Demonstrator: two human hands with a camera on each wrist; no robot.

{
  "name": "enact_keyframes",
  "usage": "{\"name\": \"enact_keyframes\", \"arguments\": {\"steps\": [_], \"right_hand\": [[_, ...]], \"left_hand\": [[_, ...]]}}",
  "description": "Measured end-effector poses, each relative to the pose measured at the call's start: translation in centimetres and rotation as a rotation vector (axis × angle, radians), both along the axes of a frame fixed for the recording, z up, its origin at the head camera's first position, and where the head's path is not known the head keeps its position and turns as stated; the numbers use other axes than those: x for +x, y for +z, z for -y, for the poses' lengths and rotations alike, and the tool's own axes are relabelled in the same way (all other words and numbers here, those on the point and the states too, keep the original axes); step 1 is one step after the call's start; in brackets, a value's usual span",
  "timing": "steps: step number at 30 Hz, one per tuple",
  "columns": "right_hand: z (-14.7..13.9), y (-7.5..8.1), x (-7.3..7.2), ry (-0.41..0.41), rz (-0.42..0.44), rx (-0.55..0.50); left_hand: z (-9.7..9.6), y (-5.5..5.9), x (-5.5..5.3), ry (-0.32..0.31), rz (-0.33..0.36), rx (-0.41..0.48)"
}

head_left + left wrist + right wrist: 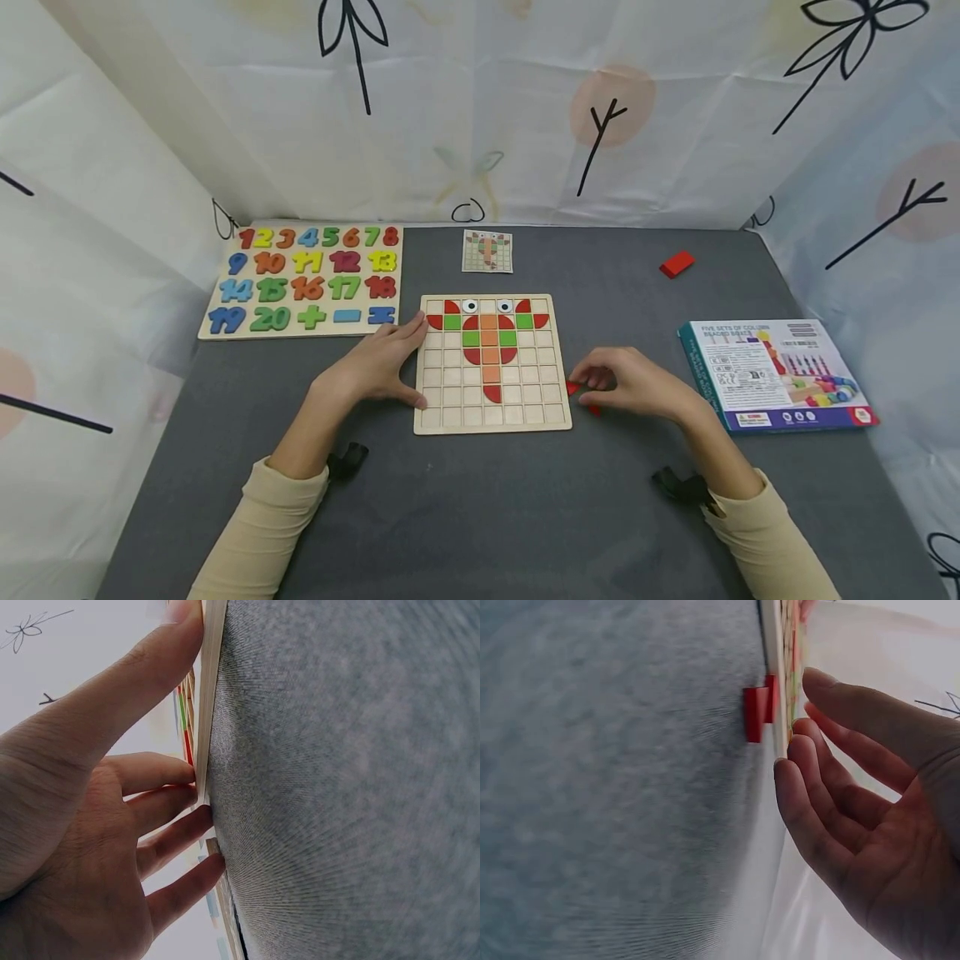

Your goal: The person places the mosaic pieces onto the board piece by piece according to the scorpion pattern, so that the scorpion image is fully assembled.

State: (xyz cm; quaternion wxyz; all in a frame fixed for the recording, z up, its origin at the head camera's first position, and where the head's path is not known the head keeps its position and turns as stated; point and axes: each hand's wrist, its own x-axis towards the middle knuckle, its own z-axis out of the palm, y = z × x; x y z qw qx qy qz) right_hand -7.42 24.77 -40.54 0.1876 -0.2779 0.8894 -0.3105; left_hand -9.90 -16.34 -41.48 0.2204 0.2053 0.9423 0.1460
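Observation:
A square wooden grid board lies mid-table, bearing a figure of red quarter-circles, green and orange squares and two eye pieces. My left hand rests against its left edge, thumb low and fingers higher up; the left wrist view shows thumb and fingers touching the edge. Beside the board's right edge hovers my right hand, fingers loosely bent. Two red pieces lie under it on the table by the board. In the right wrist view, thumb and fingertips stand apart with nothing visible between them. The head view partly hides those pieces.
At the back left lies a number puzzle board. Behind the grid board is a small pattern card. Another red piece sits at the back right, above a flat box. Printed white cloth encloses the table.

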Motion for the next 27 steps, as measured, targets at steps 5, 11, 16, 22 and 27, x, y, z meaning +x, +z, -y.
{"name": "enact_keyframes", "arguments": {"steps": [5,11,16,22,27], "right_hand": [[0.1,-0.8,-0.2,0.0,0.02,0.013],[0.7,-1.2,-0.7,-0.022,0.041,0.027],[1.0,-1.5,-1.1,-0.032,0.034,0.048],[1.3,-1.4,-1.2,-0.006,0.015,0.068],[1.5,-1.5,-1.4,0.021,-0.006,0.081]], "left_hand": [[0.0,0.0,-0.1,0.006,0.004,0.005],[-0.1,0.1,0.0,-0.002,0.001,0.005],[-0.1,0.1,0.1,0.003,0.003,0.003],[-0.1,0.1,0.1,-0.002,0.001,0.0],[-0.1,0.2,0.0,-0.002,0.003,0.002]]}}
